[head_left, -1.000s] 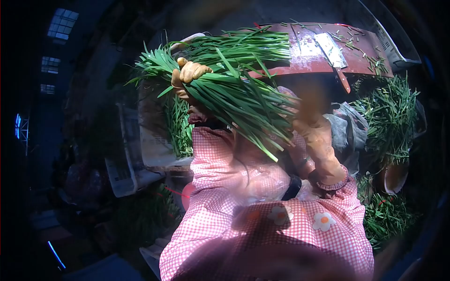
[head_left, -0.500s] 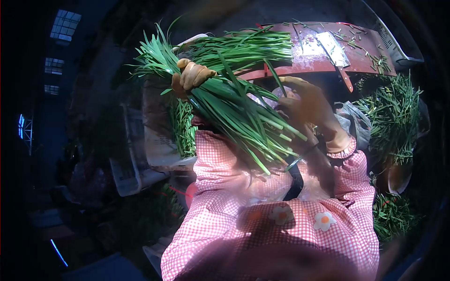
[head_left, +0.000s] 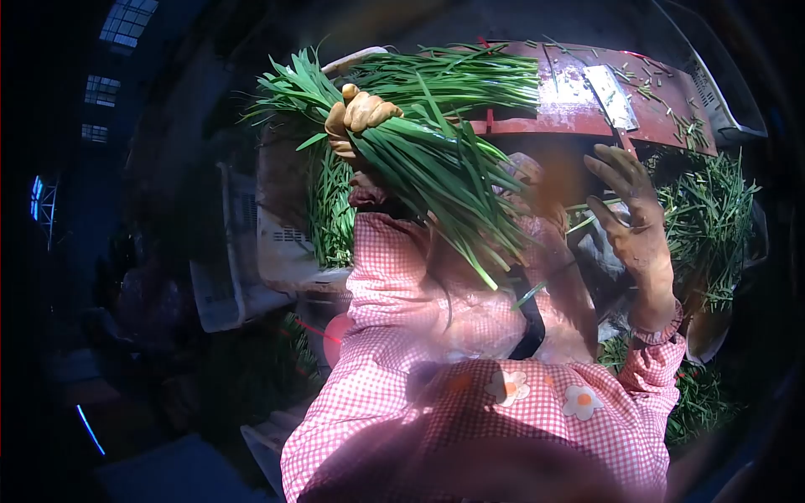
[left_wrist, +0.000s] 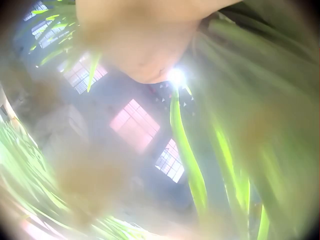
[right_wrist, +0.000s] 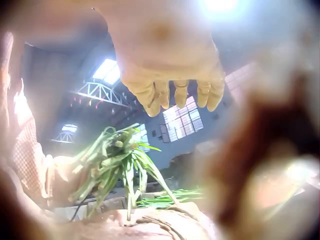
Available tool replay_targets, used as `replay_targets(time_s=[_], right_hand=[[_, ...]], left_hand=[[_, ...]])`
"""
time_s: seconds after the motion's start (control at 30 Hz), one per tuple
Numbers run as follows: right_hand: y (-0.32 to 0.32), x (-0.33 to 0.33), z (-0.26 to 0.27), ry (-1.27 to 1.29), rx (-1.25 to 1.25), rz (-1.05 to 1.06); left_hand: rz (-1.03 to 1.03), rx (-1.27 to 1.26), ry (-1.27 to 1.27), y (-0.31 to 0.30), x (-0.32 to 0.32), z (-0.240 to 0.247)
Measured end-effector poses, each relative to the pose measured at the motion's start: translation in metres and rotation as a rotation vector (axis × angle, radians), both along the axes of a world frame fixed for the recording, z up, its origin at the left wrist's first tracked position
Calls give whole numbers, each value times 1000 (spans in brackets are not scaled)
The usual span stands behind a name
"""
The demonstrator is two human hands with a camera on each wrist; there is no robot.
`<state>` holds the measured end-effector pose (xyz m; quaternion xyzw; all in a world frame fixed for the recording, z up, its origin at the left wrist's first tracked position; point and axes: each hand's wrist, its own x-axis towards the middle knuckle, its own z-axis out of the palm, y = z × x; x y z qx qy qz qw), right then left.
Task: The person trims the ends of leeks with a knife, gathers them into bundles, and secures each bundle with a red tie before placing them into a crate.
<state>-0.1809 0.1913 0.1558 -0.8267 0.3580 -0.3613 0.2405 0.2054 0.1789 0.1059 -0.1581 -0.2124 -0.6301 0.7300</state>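
Observation:
A thick bunch of garlic chives [head_left: 444, 163] is gripped near its leafy end by my gloved left hand [head_left: 362, 117]. The stalk ends point down to the right, above the lap. My right hand [head_left: 637, 201], also gloved, is held apart from the bunch on the right, fingers spread and slightly bent. Beside its thumb, a loose pale stalk [head_left: 580, 221] shows. In the right wrist view the gloved fingers [right_wrist: 181, 92] hang with nothing between them, and the bunch's cut ends [right_wrist: 117, 155] stand beyond. Blurred leaves [left_wrist: 187, 150] hang below the left hand in the left wrist view.
A red board [head_left: 579, 117] lies ahead, bearing a pile of chives [head_left: 470, 80], a cleaver [head_left: 610, 96] and cut bits. Trimmings [head_left: 708, 218] are heaped at the right near a grey plastic bag [head_left: 599, 251]. A white crate [head_left: 285, 260] with chives stands left.
My right hand has moved from beside the stalk ends out to the right, its fingers spreading. My left hand keeps hold of the bunch, which swung slightly down and back up.

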Motion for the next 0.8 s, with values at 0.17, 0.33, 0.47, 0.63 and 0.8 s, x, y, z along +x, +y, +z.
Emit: replay_targets(time_s=[0.17, 0.33, 0.47, 0.63, 0.8], right_hand=[[-3, 80, 22, 255, -520, 402], [-11, 84, 2, 257, -585, 396], [-18, 72, 0, 281, -646, 406], [7, 58, 4, 610, -473, 296], [14, 40, -7, 424, -434, 207]], left_hand=[[-38, 42, -9, -1, -10, 3], [36, 131, 13, 5, -7, 5], [91, 186, 52, 7, -15, 8], [61, 88, 27, 4, -8, 2], [101, 134, 38, 5, -9, 7]])
